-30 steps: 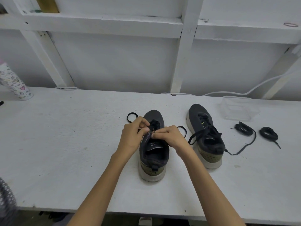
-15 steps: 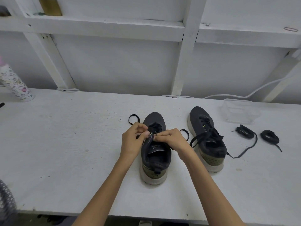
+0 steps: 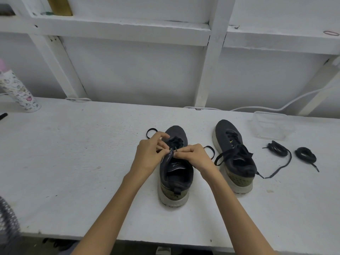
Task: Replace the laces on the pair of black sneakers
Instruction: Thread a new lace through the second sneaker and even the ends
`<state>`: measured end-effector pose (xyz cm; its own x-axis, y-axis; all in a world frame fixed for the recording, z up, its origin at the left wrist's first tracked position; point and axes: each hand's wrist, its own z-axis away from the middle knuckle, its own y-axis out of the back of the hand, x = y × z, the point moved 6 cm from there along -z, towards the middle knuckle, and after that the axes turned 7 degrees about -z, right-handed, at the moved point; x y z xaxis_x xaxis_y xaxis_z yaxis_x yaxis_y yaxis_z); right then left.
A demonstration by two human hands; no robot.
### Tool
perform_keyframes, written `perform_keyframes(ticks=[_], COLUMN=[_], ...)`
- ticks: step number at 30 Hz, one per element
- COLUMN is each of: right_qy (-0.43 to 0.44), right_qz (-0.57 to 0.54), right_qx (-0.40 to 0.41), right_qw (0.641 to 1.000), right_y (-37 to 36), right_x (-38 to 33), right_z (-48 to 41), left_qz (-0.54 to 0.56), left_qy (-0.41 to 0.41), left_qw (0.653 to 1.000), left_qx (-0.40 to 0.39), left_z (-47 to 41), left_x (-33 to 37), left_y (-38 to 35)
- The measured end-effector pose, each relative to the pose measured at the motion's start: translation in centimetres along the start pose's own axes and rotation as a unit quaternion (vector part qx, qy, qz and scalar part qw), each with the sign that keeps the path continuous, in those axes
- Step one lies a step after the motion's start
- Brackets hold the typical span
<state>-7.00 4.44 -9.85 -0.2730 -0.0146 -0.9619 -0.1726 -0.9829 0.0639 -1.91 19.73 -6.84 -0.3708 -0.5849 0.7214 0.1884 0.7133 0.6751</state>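
With left grip pinching the eyelet edge of the near sneaker on the desk, hold firm. Feed the lace tip, pinched in right grip, straight through, untwisted. Leave second sneaker and coiled spare laces, further right, alone.

White painted desk, near front edge: black mesh sneaker with olive heel, toe pointing away. Left grip pinches its eyelet edge; right grip pinches black flat lace at tip. Second matching sneaker, laced, just right. Coiled black laces toward right edge.
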Motion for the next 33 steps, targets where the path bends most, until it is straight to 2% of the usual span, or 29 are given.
perform_keyframes(ticks=[4, 10, 14, 22, 25, 29, 33], right_qy=[0.011, 0.009, 0.008, 0.014, 0.022, 0.028, 0.016], right_qz=[0.039, 0.043, 0.049, 0.074, 0.100, 0.076, -0.031], right_qx=[0.000, 0.009, 0.013, 0.006, 0.000, 0.010, 0.016], right_qw=[0.999, 0.999, 0.999, 0.997, 0.995, 0.997, 0.999], right_y=[0.0, -0.1, 0.0, -0.2, -0.5, -0.5, -0.2], right_x=[-0.2, -0.3, -0.1, -0.2, -0.4, -0.5, -0.6], right_z=[-0.1, -0.1, -0.1, -0.2, -0.2, -0.1, 0.3], left_qz=[-0.063, 0.006, 0.031, 0.122, 0.148, 0.116, 0.071], left_qy=[-0.036, 0.004, 0.013, 0.085, 0.059, -0.004, -0.019], left_qw=[0.997, 0.999, 0.999, 0.989, 0.987, 0.989, 0.996], left_qx=[-0.036, -0.053, -0.035, -0.001, -0.027, -0.094, -0.042], left_z=[-1.0, -1.0, -0.7, 0.1, 0.4, 0.8, 0.7], left_x=[1.5, -0.4, -0.9, -2.2, -1.3, -0.2, -0.6], left_y=[0.0, -0.6, -1.0, -1.0, -1.3, -2.3, -1.5])
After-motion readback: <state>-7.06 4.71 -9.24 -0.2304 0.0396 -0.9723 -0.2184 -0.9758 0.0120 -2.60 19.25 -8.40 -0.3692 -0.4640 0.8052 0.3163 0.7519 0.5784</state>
